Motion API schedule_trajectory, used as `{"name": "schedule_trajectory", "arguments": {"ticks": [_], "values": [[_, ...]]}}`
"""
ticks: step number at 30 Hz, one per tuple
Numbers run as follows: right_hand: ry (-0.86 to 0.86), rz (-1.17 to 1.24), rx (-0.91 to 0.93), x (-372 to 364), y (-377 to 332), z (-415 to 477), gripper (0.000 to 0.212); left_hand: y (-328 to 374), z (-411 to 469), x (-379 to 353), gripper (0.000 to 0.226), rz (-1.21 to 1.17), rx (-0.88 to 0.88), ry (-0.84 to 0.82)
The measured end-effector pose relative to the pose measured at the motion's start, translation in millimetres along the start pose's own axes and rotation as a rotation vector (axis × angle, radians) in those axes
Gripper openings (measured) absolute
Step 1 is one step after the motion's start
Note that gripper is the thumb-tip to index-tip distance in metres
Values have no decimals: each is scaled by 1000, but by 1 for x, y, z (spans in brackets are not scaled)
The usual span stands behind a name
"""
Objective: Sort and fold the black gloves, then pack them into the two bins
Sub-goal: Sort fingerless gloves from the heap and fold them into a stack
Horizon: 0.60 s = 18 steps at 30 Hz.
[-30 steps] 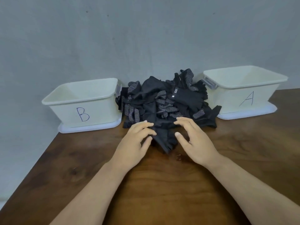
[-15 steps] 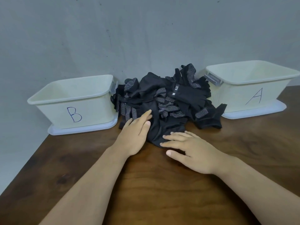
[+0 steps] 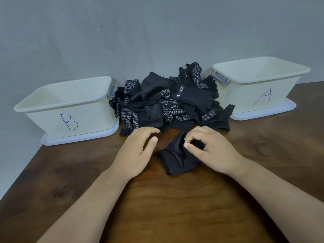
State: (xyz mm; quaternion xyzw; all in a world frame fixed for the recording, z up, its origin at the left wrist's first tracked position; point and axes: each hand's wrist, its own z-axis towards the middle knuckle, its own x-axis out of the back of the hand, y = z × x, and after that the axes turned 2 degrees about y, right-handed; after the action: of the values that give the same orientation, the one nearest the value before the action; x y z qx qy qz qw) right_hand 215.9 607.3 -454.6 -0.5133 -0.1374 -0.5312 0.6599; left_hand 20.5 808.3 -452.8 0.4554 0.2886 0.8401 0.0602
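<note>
Bin B (image 3: 70,109) left on desk (image 3: 192,207), bin A (image 3: 259,85) right, glove pile (image 3: 168,104) between them against wall (image 3: 157,32). Single glove (image 3: 177,155) before pile, between both hands.

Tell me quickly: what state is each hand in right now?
Left hand: open, holding nothing.
Right hand: closed, pinching a plain black glove.

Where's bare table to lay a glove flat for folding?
Bare table in front of bin B, left of the left hand, and in front of bin A, right of the right hand. Crowded: glove pile fills the gap between bins.
</note>
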Motion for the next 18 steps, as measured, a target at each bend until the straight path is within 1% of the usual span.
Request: {"name": "schedule_trajectory", "arguments": {"ticks": [1,3,5,6,7,9,10,13,14,16,18], "values": [[3,-45,-13,-1,3,-1,9,5,-5,-1,28,-21,-8,-24],[-35,-117,-23,0,7,-2,24,15,-13,-4,29,-43,-22,-70],[-164,-190,-9,1,7,-4,45,22,-16,-7,36,-63,-36,-127],[-236,-235,11,1,6,-4,53,23,-16,-8,40,-62,-43,-147],[-300,-280,27,-1,5,-4,56,24,-16,-8,45,-63,-46,-167],[-392,-330,41,-2,5,-3,52,24,-17,-5,50,-92,-29,-199],[-425,-333,35,-2,5,-2,50,23,-16,-4,48,-104,-15,-210],[-496,-311,29,-2,3,-2,48,20,-15,-3,26,-60,5,-228],[-508,-298,29,-2,4,-3,47,20,-14,-4,20,-50,11,-215],[-501,-277,15,-1,5,-2,48,20,-14,-6,18,-45,36,-174],[-442,-274,-25,0,6,-2,49,21,-13,-9,16,-34,81,-147]]}}
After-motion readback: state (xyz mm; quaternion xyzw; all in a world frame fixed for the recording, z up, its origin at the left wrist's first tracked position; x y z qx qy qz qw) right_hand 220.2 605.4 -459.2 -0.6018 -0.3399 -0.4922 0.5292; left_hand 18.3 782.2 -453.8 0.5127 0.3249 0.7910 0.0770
